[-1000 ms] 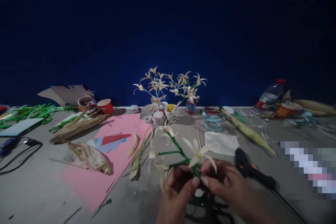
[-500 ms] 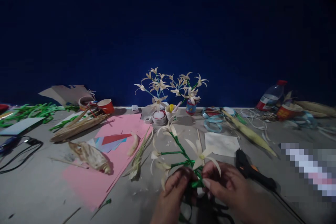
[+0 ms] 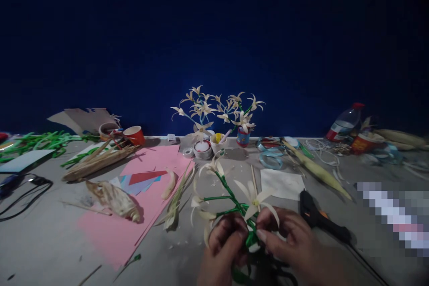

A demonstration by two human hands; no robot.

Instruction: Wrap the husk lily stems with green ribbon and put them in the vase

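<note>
Low in the middle of the head view is a spray of handmade flowers (image 3: 231, 191), with pale husk-like petals and branching stems wrapped in green. My left hand (image 3: 226, 243) is closed round the lower stem from the left. From the right, my right hand (image 3: 288, 237) pinches the same stem just below the nearest flower (image 3: 255, 201). Shiny green ribbon (image 3: 251, 239) shows between the fingertips, and a loose loop of it hangs below. Which fingers hold ribbon and which hold stem is partly hidden.
A black glue gun (image 3: 321, 219) lies right of my hands, its cord running toward me. Pink paper sheets (image 3: 150, 205) and a dry husk (image 3: 114, 199) lie left. Finished flowers (image 3: 203, 109) stand in small pots behind. A bottle (image 3: 345, 121) leans at the back right.
The fingers of both hands have shifted slightly on the stem, and more of the green ribbon shows between them. The flower spray has moved a little to the left in view.
</note>
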